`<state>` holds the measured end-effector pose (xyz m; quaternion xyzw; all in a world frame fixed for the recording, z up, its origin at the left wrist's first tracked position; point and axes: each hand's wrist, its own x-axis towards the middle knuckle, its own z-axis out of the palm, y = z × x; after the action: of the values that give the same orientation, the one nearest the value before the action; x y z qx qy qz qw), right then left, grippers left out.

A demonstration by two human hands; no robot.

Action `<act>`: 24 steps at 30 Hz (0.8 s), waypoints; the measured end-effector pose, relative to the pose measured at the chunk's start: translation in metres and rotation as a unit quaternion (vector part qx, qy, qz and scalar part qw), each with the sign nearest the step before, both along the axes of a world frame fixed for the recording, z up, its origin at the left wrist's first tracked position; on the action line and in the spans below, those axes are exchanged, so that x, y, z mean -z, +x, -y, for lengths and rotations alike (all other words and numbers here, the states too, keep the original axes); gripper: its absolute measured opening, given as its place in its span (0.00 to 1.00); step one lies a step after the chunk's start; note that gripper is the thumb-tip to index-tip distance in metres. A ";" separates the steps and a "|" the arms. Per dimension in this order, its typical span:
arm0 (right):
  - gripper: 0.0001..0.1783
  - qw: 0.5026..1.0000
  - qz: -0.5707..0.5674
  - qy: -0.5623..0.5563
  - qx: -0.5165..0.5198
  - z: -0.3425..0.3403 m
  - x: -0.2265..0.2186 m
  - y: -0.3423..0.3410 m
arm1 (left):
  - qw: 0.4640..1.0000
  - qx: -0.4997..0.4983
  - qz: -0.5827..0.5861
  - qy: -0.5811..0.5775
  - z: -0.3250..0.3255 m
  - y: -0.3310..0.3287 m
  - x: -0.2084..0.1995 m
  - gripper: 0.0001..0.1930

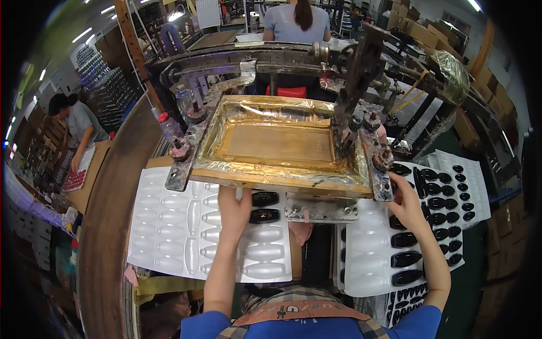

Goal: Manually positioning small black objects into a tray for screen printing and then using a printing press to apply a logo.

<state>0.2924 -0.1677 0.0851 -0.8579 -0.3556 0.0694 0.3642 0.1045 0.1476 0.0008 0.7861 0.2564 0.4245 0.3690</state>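
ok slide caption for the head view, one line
Left hand under a wood-framed yellow screen, right hand by its metal bracket, white trays holding black pieces below.

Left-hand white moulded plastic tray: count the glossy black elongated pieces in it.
2: the upper glossy black elongated piece sits right of the left hand; the lower piece lies just below it in the picture. Others may be hidden under the amber, wooden-edged frame.

Left tray (pixel 192 220), right tray (pixel 367 254), pieces (pixel 406 259) in both

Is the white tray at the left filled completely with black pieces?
No, only two black pieces are visible in the left tray.
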 end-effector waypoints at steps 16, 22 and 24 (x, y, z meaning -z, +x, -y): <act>0.32 0.983 -0.127 -0.035 -0.128 -0.068 -0.015 -0.022 | 0.740 0.399 0.200 -0.503 -0.064 0.140 0.035 0.14; 0.34 0.916 -0.354 0.086 -0.165 -0.105 0.025 -0.020 | 0.928 0.212 0.129 -0.278 -0.031 0.023 -0.030 0.09; 0.39 0.964 -0.107 -0.106 -0.218 -0.110 -0.001 -0.032 | 0.928 0.154 0.116 -0.319 -0.020 -0.013 -0.024 0.08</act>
<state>0.2609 -0.0575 0.0860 -0.7811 -0.4837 0.2755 0.2829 0.0914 0.1679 0.0251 0.6023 0.2096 0.3464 0.6880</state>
